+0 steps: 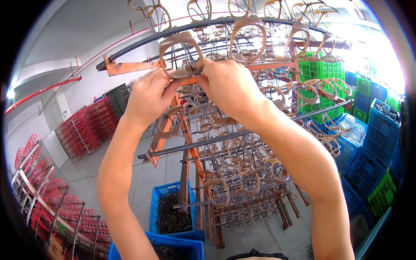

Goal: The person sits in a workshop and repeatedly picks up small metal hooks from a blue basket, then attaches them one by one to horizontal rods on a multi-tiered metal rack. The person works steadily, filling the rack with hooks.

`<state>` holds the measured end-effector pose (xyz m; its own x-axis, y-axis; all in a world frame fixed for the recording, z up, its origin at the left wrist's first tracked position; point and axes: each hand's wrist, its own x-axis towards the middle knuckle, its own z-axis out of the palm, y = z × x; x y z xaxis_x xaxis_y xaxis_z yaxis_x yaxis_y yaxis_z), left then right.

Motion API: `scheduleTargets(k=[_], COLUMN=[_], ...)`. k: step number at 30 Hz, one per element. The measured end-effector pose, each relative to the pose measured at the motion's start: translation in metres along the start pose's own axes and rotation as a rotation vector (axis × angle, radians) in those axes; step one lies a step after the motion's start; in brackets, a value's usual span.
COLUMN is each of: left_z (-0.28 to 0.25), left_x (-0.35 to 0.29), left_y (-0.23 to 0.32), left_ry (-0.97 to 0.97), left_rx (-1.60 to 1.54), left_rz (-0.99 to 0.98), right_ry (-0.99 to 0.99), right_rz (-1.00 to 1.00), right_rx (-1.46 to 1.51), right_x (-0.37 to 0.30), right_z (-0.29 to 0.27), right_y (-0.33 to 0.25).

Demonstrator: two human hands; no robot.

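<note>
A tan, rounded D-shaped ring part (177, 40) hangs at the front of a long dark rack bar (216, 22), at about head height. My left hand (149, 93) pinches the lower left of this part between thumb and fingers. Close beside it, my right hand (229, 82) is closed on the lower right corner, fingertips pressed together. Thin dark wire hooks show through the ring's opening; my fingers partly hide where they meet the part. A similar tan ring (237, 32) hangs to the right on the same bar, and another ring (173, 123) hangs below my hands.
The orange rack frame (190, 143) carries many more such rings on lower bars (242, 135). Blue crates (198, 234) with dark metal pieces stand below. Green crates (323, 71) and blue crates (381, 134) are stacked right. Racks of red wire-like parts (56, 203) stand left.
</note>
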<state>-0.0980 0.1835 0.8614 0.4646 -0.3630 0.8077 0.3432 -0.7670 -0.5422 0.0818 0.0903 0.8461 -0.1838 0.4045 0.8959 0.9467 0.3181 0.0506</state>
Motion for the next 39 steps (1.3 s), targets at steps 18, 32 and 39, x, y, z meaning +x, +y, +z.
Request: scheduleTargets(k=[18, 32, 39], left_z=[-0.106, 0.164, 0.228], left_x=[-0.015, 0.280, 0.291], left_y=[0.040, 0.323, 0.314], left_ry=[0.358, -0.257, -0.365], left_rx=[0.052, -0.449, -0.395], left_rz=[-0.605, -0.526, -0.872], right_ry=[0.376, 0.118, 0.246], right_rz=[0.150, 0.200, -0.043], right_rx=[0.071, 0.567, 0.233], right_x=[-0.163, -0.126, -0.123], right_z=[-0.182, -0.248, -0.216], right_y=[0.119, 0.356, 0.390])
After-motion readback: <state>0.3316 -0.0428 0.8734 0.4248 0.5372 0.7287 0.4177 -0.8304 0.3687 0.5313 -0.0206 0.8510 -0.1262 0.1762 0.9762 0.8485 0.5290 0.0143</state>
